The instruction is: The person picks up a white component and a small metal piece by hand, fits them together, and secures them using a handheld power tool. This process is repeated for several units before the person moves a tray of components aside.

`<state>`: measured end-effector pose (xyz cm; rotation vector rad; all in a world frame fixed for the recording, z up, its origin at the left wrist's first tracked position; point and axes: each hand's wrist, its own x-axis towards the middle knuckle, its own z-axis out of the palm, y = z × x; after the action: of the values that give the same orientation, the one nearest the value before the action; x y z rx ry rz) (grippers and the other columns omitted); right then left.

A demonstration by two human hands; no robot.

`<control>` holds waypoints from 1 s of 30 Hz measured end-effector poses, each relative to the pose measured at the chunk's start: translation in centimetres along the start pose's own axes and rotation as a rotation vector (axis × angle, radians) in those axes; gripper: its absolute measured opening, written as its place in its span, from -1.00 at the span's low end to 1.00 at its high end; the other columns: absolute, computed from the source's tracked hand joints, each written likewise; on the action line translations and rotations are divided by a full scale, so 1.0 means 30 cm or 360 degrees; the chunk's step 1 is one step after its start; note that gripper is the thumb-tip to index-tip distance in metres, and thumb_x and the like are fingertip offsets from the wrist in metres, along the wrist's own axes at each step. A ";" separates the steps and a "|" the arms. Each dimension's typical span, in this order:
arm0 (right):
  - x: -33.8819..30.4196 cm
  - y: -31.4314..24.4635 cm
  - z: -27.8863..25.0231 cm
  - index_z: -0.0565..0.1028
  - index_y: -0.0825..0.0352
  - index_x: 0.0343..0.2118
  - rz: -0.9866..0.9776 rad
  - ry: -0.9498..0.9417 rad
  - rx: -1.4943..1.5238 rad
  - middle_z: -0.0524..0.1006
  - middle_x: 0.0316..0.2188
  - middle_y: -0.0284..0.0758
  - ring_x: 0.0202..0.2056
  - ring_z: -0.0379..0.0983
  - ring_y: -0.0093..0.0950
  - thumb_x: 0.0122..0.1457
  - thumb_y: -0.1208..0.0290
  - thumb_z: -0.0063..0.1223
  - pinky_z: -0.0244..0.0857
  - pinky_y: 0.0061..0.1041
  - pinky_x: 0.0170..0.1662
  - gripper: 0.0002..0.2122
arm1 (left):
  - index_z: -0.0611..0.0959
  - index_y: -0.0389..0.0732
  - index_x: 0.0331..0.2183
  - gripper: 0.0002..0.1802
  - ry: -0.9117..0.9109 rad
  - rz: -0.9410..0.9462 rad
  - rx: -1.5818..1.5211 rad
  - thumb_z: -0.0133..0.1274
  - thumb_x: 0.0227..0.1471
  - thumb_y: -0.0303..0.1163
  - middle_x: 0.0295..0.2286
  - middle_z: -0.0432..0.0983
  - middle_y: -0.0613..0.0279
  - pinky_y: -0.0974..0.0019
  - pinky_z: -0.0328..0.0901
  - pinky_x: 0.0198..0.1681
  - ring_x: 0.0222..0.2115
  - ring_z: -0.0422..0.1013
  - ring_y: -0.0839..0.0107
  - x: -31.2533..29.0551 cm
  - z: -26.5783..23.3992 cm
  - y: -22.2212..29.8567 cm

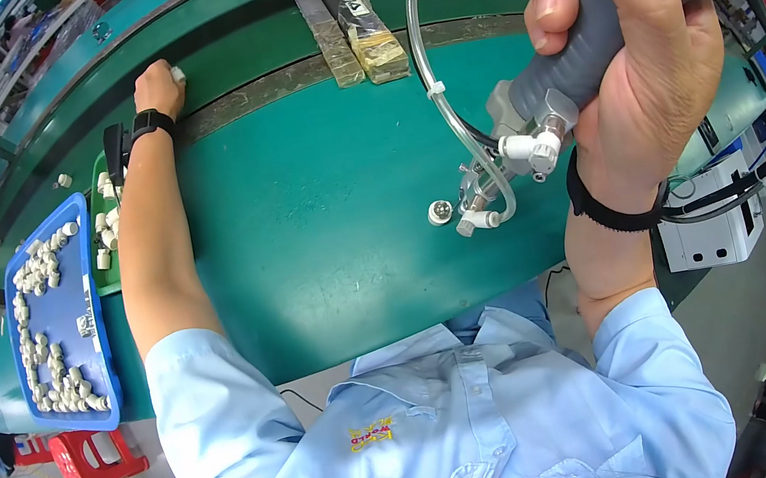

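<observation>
My right hand (644,43) is wrapped round a grey powered screwdriver (578,44), tilted with its nose down and to the left. White fittings and a clear hose (420,40) are attached near its tip. Just left of the tip, a small round white part with a metallic centre (440,212) sits on the green table (319,219). My left hand (159,86) is stretched to the far left of the table, its fingers closed on a small white part (177,75) that shows only at its edge.
At the left lies a blue tray (98,317) with many white parts in rows. Beside it, partly behind my left forearm, is a green bin (109,277) of similar parts. Taped bars (370,39) lie at the far edge. A white box (711,230) stands at right.
</observation>
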<state>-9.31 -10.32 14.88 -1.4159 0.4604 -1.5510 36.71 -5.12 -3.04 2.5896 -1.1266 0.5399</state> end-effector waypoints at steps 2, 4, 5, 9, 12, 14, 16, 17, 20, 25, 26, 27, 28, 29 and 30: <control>0.006 -0.007 -0.015 0.53 0.50 -0.32 -0.0005 -0.0018 -0.0005 0.46 -0.72 -0.28 -0.75 0.35 -0.54 0.17 0.28 0.22 0.26 -0.60 -0.70 -0.70 | 0.66 -0.28 -0.26 -0.74 0.0100 0.0113 -0.0275 0.17 -0.04 -0.39 -0.34 0.61 -0.15 0.03 0.43 -0.15 -0.24 0.53 -0.10 -0.034 -0.073 0.083; 0.010 -0.009 -0.024 0.53 0.50 -0.31 -0.0009 -0.0066 0.0016 0.45 -0.72 -0.28 -0.73 0.36 -0.55 0.17 0.29 0.21 0.26 -0.60 -0.69 -0.71 | 0.66 -0.30 -0.26 -0.75 0.0153 0.0165 -0.0403 0.17 -0.05 -0.41 -0.34 0.61 -0.14 0.04 0.43 -0.17 -0.24 0.54 -0.09 -0.101 -0.158 0.147; 0.008 -0.012 -0.024 0.53 0.50 -0.31 -0.0007 -0.0066 0.0028 0.45 -0.72 -0.28 -0.73 0.36 -0.55 0.17 0.29 0.21 0.26 -0.60 -0.69 -0.71 | 0.66 -0.31 -0.28 -0.76 0.0091 0.0216 -0.0573 0.17 -0.07 -0.44 -0.37 0.61 -0.13 0.07 0.42 -0.20 -0.26 0.54 -0.08 -0.161 -0.219 0.177; 0.012 -0.006 -0.032 0.52 0.50 -0.32 -0.0096 -0.0172 0.0146 0.47 -0.67 -0.30 -0.70 0.38 -0.58 0.18 0.33 0.21 0.27 -0.62 -0.66 -0.74 | 0.63 -0.31 -0.27 -0.76 -0.0173 0.0391 -0.0796 0.16 -0.10 -0.54 -0.36 0.60 -0.09 0.16 0.42 -0.21 -0.29 0.54 0.00 -0.405 -0.350 0.272; 0.009 0.023 -0.016 0.51 0.50 -0.32 -0.0157 -0.0185 0.0216 0.49 -0.61 -0.32 -0.68 0.40 -0.60 0.17 0.40 0.22 0.27 -0.64 -0.65 -0.78 | 0.63 -0.28 -0.23 -0.71 -0.0279 0.0393 -0.0610 0.14 -0.11 -0.55 -0.27 0.58 -0.10 0.16 0.39 -0.14 -0.20 0.52 0.02 -0.536 -0.368 0.305; 0.006 0.020 -0.014 0.51 0.50 -0.32 -0.0156 -0.0191 0.0228 0.49 -0.61 -0.32 -0.68 0.39 -0.60 0.16 0.41 0.22 0.27 -0.64 -0.65 -0.78 | 0.63 -0.24 -0.17 -0.65 -0.0431 0.0308 -0.0370 0.13 -0.10 -0.54 -0.15 0.54 -0.12 0.11 0.35 -0.03 -0.07 0.46 0.01 -0.591 -0.379 0.343; 0.002 0.019 -0.009 0.50 0.50 -0.32 -0.0154 -0.0202 0.0251 0.49 -0.60 -0.32 -0.68 0.39 -0.60 0.16 0.42 0.22 0.27 -0.63 -0.65 -0.79 | 0.63 -0.21 -0.15 -0.63 -0.0233 0.0407 -0.0327 0.14 -0.10 -0.52 -0.09 0.50 -0.12 0.06 0.31 0.01 -0.02 0.40 -0.03 -0.627 -0.373 0.368; -0.001 0.018 -0.005 0.50 0.50 -0.32 -0.0151 -0.0211 0.0267 0.49 -0.60 -0.31 -0.68 0.39 -0.60 0.16 0.42 0.22 0.27 -0.63 -0.65 -0.79 | 0.63 -0.18 -0.12 -0.60 -0.0036 0.0506 -0.0283 0.15 -0.10 -0.50 -0.04 0.46 -0.11 0.01 0.26 0.06 0.04 0.34 -0.06 -0.645 -0.371 0.379; -0.002 0.021 -0.004 0.50 0.49 -0.31 -0.0157 -0.0211 0.0271 0.50 -0.58 -0.31 -0.68 0.39 -0.60 0.15 0.44 0.23 0.27 -0.63 -0.65 -0.80 | 0.62 -0.09 -0.04 -0.48 0.0080 0.0844 -0.0496 0.25 -0.14 -0.38 0.09 0.35 -0.06 -0.14 0.12 0.16 0.18 0.14 -0.14 -0.680 -0.408 0.497; -0.015 0.029 -0.001 0.49 0.49 -0.31 -0.0153 -0.0230 0.0289 0.51 -0.56 -0.30 -0.68 0.39 -0.60 0.14 0.46 0.23 0.27 -0.63 -0.65 -0.81 | 0.66 -0.08 -0.10 -0.45 -0.0190 0.0961 -0.1078 0.37 -0.26 -0.34 -0.01 0.40 0.03 -0.04 0.15 0.11 0.08 0.19 -0.04 -0.762 -0.415 0.685; -0.014 0.032 -0.002 0.49 0.49 -0.30 -0.0156 -0.0231 0.0288 0.51 -0.56 -0.30 -0.68 0.39 -0.60 0.14 0.47 0.23 0.27 -0.63 -0.65 -0.81 | 0.68 -0.08 -0.13 -0.46 -0.0270 0.0974 -0.1176 0.40 -0.29 -0.34 -0.05 0.41 0.06 -0.01 0.15 0.09 0.04 0.20 -0.01 -0.766 -0.405 0.712; -0.014 0.035 -0.003 0.49 0.49 -0.30 -0.0157 -0.0231 0.0287 0.52 -0.55 -0.30 -0.68 0.39 -0.60 0.14 0.47 0.23 0.27 -0.63 -0.65 -0.81 | 0.69 -0.08 -0.16 -0.47 -0.0352 0.0986 -0.1274 0.42 -0.32 -0.34 -0.09 0.43 0.09 0.02 0.15 0.07 0.00 0.21 0.02 -0.769 -0.395 0.732; -0.014 0.035 -0.002 0.49 0.49 -0.30 -0.0157 -0.0234 0.0294 0.52 -0.55 -0.29 -0.68 0.39 -0.60 0.14 0.48 0.23 0.27 -0.62 -0.64 -0.81 | 0.69 -0.08 -0.16 -0.47 -0.0352 0.0985 -0.1274 0.42 -0.32 -0.34 -0.09 0.43 0.09 0.02 0.15 0.07 0.00 0.21 0.02 -0.772 -0.386 0.744; -0.011 0.037 -0.001 0.49 0.49 -0.30 -0.0155 -0.0234 0.0294 0.52 -0.55 -0.29 -0.68 0.39 -0.60 0.14 0.48 0.23 0.27 -0.62 -0.64 -0.81 | 0.71 -0.08 -0.20 -0.50 -0.0353 0.0982 -0.1290 0.43 -0.32 -0.34 -0.13 0.43 0.12 0.04 0.15 0.04 -0.04 0.22 0.05 -0.774 -0.373 0.755; -0.008 0.040 0.000 0.49 0.49 -0.30 -0.0157 -0.0272 0.0311 0.52 -0.54 -0.29 -0.68 0.38 -0.60 0.14 0.48 0.23 0.27 -0.62 -0.64 -0.81 | 0.72 -0.09 -0.23 -0.53 -0.0355 0.0979 -0.1306 0.44 -0.33 -0.35 -0.16 0.43 0.15 0.06 0.15 0.02 -0.08 0.22 0.08 -0.776 -0.361 0.762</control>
<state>-8.87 -10.68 13.82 -1.4208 0.1343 -1.4931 2.61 -1.14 -1.38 1.6079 -1.7596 -0.1209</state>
